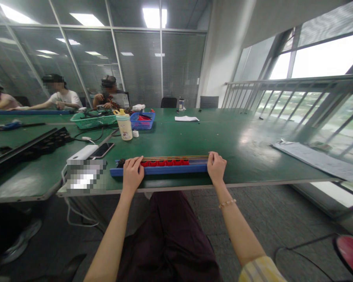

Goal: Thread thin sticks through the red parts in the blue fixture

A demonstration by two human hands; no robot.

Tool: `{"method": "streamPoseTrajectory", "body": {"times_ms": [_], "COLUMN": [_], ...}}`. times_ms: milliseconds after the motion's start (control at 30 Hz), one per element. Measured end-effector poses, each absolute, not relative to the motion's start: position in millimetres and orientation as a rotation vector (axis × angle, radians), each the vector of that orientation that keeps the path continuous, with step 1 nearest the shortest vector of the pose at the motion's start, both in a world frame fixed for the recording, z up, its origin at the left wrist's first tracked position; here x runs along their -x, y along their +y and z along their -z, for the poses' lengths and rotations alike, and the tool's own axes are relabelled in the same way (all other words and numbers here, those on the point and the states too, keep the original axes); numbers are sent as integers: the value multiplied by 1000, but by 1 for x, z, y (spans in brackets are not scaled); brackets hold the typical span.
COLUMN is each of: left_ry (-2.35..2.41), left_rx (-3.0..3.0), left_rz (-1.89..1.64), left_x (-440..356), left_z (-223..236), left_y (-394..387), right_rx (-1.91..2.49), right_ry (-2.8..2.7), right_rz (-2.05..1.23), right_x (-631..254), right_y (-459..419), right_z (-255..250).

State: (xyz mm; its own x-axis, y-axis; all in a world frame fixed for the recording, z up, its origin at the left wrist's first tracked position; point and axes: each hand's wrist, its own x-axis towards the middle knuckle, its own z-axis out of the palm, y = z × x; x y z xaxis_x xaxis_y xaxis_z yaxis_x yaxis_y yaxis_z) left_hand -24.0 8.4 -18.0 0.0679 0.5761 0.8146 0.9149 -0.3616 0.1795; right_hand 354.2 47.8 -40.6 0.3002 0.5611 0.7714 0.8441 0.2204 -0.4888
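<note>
Blue tray (173, 170) at 12 o'clock, a hand near each end
Phone (103, 150) at 10 o'clock on the desk (229, 137), then the left hand (132, 172), fingers curled narrow over the tray. Red pieces (167, 163) sit between the hands, thin strands (176, 157) run behind them, and the right hand (217, 166) has the right end pinched, prob to keep it all steady. Papers (314, 156) at 2 o'clock.

Both hands, left hand (133, 172) and right hand (217, 166), touch the blue tray (172, 170) on the green bench (232, 141); red pieces (166, 163) lie inside.
</note>
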Motion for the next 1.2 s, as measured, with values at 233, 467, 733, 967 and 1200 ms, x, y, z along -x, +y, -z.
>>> {"method": "streamPoseTrajectory", "body": {"times_ms": [233, 467, 733, 967, 1200], "left_ry": [-1475, -1482, -1476, -1484, -1469], "left_rx": [1963, 1971, 1962, 1958, 1935], "left_rz": [1213, 1204, 1190, 1201, 1204], "left_x": [25, 25, 25, 24, 25], "left_z": [19, 20, 20, 19, 19], "left_y": [9, 9, 9, 9, 10], "right_rx": [1460, 1497, 1484, 1439, 1409], "right_ry": [-1428, -1347, -1362, -1438, -1480], "right_rz": [320, 312, 360, 351, 343], "right_x": [-355, -354, -355, -355, -355], "right_y": [49, 48, 51, 50, 50], "right_z": [42, 42, 43, 42, 42]}}
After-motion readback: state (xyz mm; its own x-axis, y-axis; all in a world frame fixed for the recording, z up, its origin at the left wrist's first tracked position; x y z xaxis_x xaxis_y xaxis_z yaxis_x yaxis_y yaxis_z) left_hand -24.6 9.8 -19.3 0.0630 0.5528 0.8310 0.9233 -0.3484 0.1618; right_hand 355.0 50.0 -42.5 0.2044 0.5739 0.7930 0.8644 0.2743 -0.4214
